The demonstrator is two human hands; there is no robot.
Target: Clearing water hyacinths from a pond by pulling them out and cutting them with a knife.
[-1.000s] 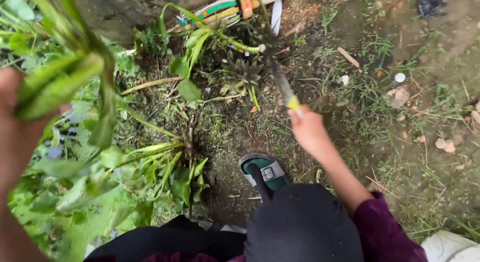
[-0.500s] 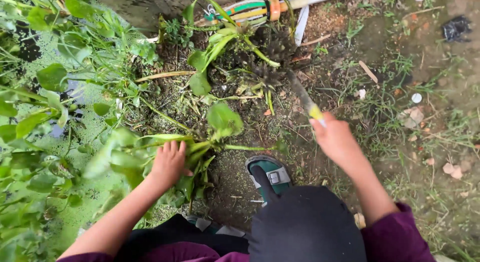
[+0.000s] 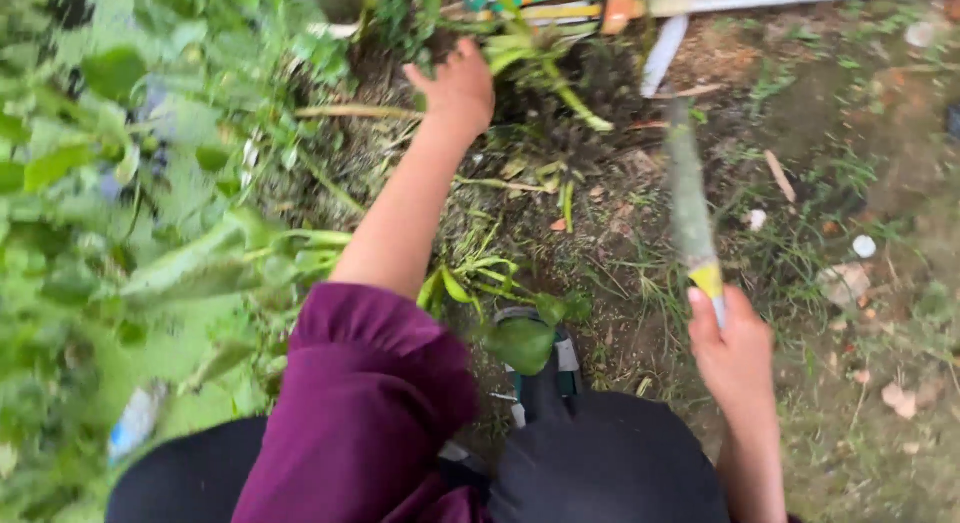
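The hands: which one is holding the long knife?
The right hand, down by the knee, grips the long knife by its yellow-banded handle. The left hand reaches far forward into the uprooted plants instead.

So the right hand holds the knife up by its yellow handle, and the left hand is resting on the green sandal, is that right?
Not quite. The head view shows the left hand stretched out to the plant clump by the pipe, away from the green sandal. The right hand does hold the knife.

knife blade motion-blurred, left-side leaves smeared, right hand hiding the handle
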